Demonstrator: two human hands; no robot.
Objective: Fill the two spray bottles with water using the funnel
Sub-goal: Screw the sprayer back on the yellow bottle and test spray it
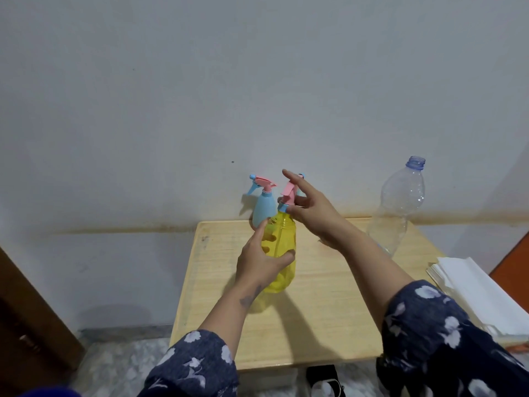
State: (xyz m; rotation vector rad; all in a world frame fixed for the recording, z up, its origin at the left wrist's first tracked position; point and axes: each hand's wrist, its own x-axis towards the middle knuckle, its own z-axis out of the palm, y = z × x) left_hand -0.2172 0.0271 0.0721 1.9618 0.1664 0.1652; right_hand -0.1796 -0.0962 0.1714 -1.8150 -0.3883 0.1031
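Yellow plastic fills the middle of my view: the yellow spray bottle (282, 253) stands on the pale wooden bench (315, 310), and my left hand (257, 259) wraps round its body, thumb across the front and fingertips showing dimly through the tinted wall. My right hand (307, 206) is at the pink and blue spray head (287, 196), thumb and curled fingers pinching around the collar while the index finger sticks out straight above. That hand covers much of the trigger, so I cannot tell whether the head is screwed tight or loose on the neck. The bottle's base is partly hidden behind my left wrist.

Just behind it, near the wall, stands the blue spray bottle (262, 209) with its own pink and blue head on; its lower part is hidden by the yellow one and my fingers, and I cannot tell if the two touch. Well to the right, a clear plastic bottle (399, 204) stands uncapped at the bench's far right edge; whether any water sits in it is hard to make out. A stack of white paper (475, 290) lies at the right, cut off by the frame. I cannot make out a funnel. A dark object on the floor below the bench edge is too blurred to identify.
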